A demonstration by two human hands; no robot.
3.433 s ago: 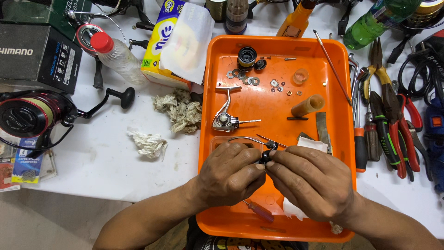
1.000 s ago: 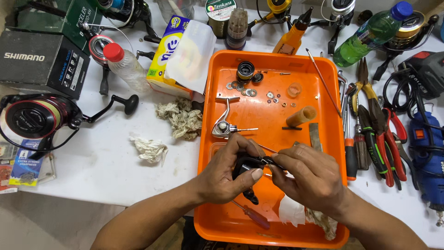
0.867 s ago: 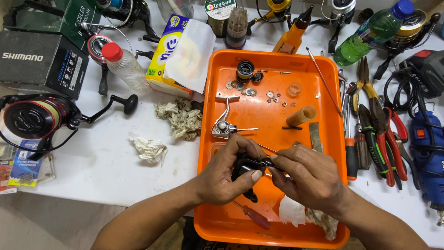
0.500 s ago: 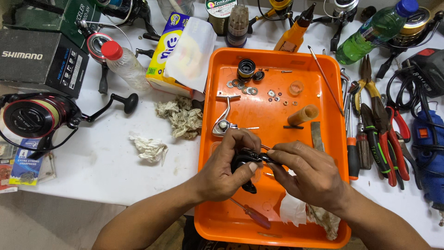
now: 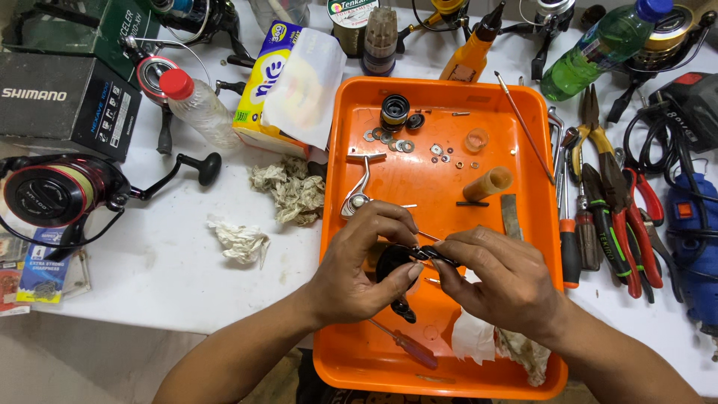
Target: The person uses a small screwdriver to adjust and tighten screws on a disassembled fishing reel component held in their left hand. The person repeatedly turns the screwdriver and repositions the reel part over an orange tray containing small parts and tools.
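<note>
A: Where is the black reel part, taking the orange tray as the landmark?

B: It is held above the tray's near half, clear of the tray floor. The left hand cups it, grip closed around its body. The right hand pinches a small dark fitting at the part's upper edge, grip closed to the fingertips.

A: How does it handle?

B: It is judged rigid, light and possibly greasy, so liable to slip. Hold it by the round body; the thin wire arm projecting toward the tray's centre looks easily bent.

A: What else lies in the tray?

B: Small washers lie near the far wall, and a red-handled screwdriver lies at the near wall. White tissue lies under the right hand.
</note>
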